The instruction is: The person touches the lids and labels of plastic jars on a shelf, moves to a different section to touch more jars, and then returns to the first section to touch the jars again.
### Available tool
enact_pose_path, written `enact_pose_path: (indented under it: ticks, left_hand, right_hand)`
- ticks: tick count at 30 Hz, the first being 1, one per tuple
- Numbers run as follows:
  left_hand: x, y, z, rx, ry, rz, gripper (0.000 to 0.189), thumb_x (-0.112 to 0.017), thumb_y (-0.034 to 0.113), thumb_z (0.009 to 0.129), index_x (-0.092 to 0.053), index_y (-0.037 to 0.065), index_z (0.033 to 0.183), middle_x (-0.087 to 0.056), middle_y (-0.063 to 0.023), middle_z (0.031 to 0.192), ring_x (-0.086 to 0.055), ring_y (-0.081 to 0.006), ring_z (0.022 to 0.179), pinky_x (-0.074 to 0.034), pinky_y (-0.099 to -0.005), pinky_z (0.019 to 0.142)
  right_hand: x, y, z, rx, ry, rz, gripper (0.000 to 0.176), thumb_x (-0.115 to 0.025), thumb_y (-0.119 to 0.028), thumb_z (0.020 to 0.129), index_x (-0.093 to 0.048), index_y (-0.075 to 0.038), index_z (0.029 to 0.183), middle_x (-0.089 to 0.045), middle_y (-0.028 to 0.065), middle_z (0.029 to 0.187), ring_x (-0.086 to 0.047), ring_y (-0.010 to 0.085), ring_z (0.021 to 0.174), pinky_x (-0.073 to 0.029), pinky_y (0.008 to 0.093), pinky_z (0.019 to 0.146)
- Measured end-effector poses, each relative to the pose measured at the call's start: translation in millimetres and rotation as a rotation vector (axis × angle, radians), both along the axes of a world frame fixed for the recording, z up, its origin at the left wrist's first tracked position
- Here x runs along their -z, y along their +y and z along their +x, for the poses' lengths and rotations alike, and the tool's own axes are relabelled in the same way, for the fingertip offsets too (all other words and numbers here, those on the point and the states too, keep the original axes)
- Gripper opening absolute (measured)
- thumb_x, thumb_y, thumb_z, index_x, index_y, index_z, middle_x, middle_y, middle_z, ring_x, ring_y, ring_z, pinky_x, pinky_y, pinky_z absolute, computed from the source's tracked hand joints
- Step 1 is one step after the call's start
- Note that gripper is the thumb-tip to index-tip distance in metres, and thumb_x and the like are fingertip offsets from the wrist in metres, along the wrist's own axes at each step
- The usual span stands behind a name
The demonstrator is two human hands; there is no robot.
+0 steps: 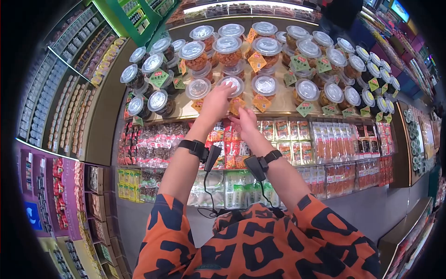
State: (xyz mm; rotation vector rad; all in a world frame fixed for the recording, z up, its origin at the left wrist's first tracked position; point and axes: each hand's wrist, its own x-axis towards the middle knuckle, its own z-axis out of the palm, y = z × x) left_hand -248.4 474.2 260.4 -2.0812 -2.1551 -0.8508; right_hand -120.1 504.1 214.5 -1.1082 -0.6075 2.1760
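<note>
My left hand (218, 103) lies over the left part of a clear round lid on a plastic tub (235, 85) in the front row. Its fingers are stretched out, with the tips on top of the lid. Just below and to the right is my right hand (247, 123), fingers apart, close to the orange diamond-shaped tag (236, 105) at the front of that tub. Similar tubs stand on either side, one on the left (199, 88) and one on the right (264, 85), each with an orange tag. Dark straps with small devices circle both wrists.
Stacked tubs of orange food (228, 52) rise behind my hands. Tubs with green tags (306, 90) fill the right, darker ones (160, 102) the left. Bagged snacks (283, 139) line the shelf front below. A person in dark clothes (341, 16) stands at the back.
</note>
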Motion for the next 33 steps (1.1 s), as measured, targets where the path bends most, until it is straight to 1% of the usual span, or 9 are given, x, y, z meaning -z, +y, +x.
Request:
enact_pose_path:
  ticks: [2,4,7,12,19,21,25,28,33]
  left_hand:
    - [-10.2,4.6,3.4,-0.019,0.032,0.03,0.045,-0.053,-0.005,0.075,-0.066,0.008,0.115,-0.062,-0.0179,0.122,-0.056,-0.0335,0.117,-0.046,-0.0429,0.098]
    - [-34.8,5.2,10.6,-0.139,0.048,-0.218,0.042,-0.054,-0.004,0.075,-0.07,0.011,0.11,-0.065,-0.0194,0.112,-0.063,-0.0345,0.104,-0.05,-0.0438,0.09]
    - [-20.4,8.0,-0.1,-0.08,0.105,-0.114,0.039,-0.056,-0.002,0.076,-0.072,0.015,0.107,-0.066,-0.0208,0.105,-0.065,-0.0358,0.093,-0.052,-0.0447,0.083]
    - [-19.8,13.4,-4.7,-0.082,0.094,-0.135,0.041,-0.055,-0.003,0.074,-0.072,0.014,0.107,-0.066,-0.0203,0.104,-0.065,-0.0372,0.092,-0.051,-0.045,0.082]
    - [-12.9,14.3,-9.3,-0.053,0.117,-0.095,0.035,-0.058,0.0,0.076,-0.073,0.014,0.105,-0.068,-0.0211,0.091,-0.066,-0.0369,0.085,-0.052,-0.0452,0.078]
    - [-14.1,13.0,-8.4,-0.054,0.12,-0.102,0.035,-0.059,0.0,0.076,-0.073,0.014,0.105,-0.068,-0.0212,0.091,-0.066,-0.037,0.085,-0.053,-0.0452,0.078]
    - [-17.9,12.8,-6.3,-0.082,0.126,-0.14,0.035,-0.059,0.001,0.076,-0.073,0.015,0.106,-0.068,-0.0213,0.089,-0.066,-0.0373,0.084,-0.053,-0.0454,0.077]
    - [-30.5,9.3,3.4,-0.113,0.08,-0.195,0.044,-0.051,-0.005,0.073,-0.072,0.013,0.107,-0.066,-0.0223,0.095,-0.065,-0.0396,0.088,-0.05,-0.0468,0.081]
    - [-23.9,11.4,-1.2,-0.107,0.09,-0.181,0.045,-0.051,-0.004,0.073,-0.072,0.014,0.109,-0.066,-0.0224,0.095,-0.065,-0.0394,0.088,-0.05,-0.0473,0.081]
  right_hand:
    - [2.3,-3.7,-4.3,-0.004,-0.052,0.071,0.044,-0.069,-0.028,0.088,-0.041,-0.008,0.115,-0.059,0.0062,0.094,-0.064,0.0163,0.069,-0.046,0.0268,0.05]
    - [15.5,-1.4,-9.7,0.03,-0.036,0.061,0.039,-0.069,-0.027,0.089,-0.045,-0.007,0.111,-0.059,0.005,0.091,-0.062,0.0143,0.065,-0.042,0.0257,0.046]
    - [33.4,2.6,-7.9,0.079,0.009,0.037,0.035,-0.07,-0.024,0.089,-0.05,-0.004,0.11,-0.059,0.0038,0.087,-0.058,0.0116,0.059,-0.038,0.0243,0.044]
    - [37.8,-7.3,3.3,0.069,-0.029,0.077,0.035,-0.067,-0.022,0.091,-0.051,-0.002,0.116,-0.057,0.0004,0.075,-0.044,0.0062,0.05,-0.034,0.0235,0.043]
    - [45.5,-18.1,9.1,0.162,0.141,0.165,0.038,-0.065,-0.019,0.093,-0.05,-0.001,0.123,-0.058,0.0016,0.079,-0.044,0.006,0.051,-0.032,0.0225,0.044]
    - [42.9,-14.2,6.6,0.156,0.416,-0.005,0.039,-0.062,-0.016,0.093,-0.049,-0.002,0.127,-0.06,0.0031,0.084,-0.05,0.0079,0.057,-0.034,0.022,0.049]
    - [26.5,-12.1,10.3,0.186,0.561,-0.27,0.037,-0.06,-0.015,0.094,-0.051,-0.003,0.128,-0.063,0.0035,0.088,-0.055,0.0097,0.064,-0.037,0.0223,0.054]
    - [25.4,-16.4,11.2,0.178,0.517,-0.205,0.034,-0.062,-0.014,0.093,-0.054,-0.004,0.125,-0.065,0.0031,0.091,-0.058,0.01,0.068,-0.039,0.023,0.057]
    - [37.7,-15.0,10.6,0.077,0.402,-0.17,0.017,-0.063,-0.022,0.094,-0.056,-0.008,0.1,-0.061,-0.0002,0.079,-0.051,0.0085,0.057,-0.038,0.0234,0.049]
